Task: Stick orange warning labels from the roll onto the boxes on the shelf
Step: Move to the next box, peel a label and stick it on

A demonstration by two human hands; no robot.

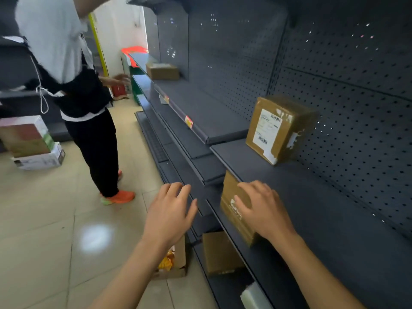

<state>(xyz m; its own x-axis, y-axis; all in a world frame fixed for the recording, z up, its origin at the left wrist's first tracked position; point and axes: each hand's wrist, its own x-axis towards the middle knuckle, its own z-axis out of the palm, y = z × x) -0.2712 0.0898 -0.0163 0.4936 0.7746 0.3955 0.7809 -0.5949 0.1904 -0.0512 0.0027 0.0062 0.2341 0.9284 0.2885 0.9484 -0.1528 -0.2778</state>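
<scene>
Head view, looking down along a dark shelf unit (334, 219) with pegboard backing. Left hand (169, 210): released, fingers spread, holding nothing, hanging in the air in front of the shelf edges. Right hand (265, 210): likewise released, fingers fanned and slightly bent over the front face of a brown box (230, 188); appears to touch that face, with no curl round any edge. Position of the brown box: at the front lip of the tier below the top one in reach, partly tucked under the tier above, visible face elongated along the shelf's front edge and turned toward the aisle. Nearer hand: the right, directly over it; the left just beside, on the aisle side. Other candidates: a labelled box (281, 130) upright on the tier above, up and beyond the right hand; a far box (162, 71) well apart down the run; a low box (220, 253) one tier below. No orange label on any visible face. Label roll: not identifiable; something orange-yellow inside an open carton (181, 257) on the floor under the left forearm, too blurred to name. Judged requirement for the coming move: obtain a label first, probably with the free left hand, while steadying the brown box with the right. Also present: a second person (89, 121) in the aisle and stacked cartons (31, 141) on the floor at left.
</scene>
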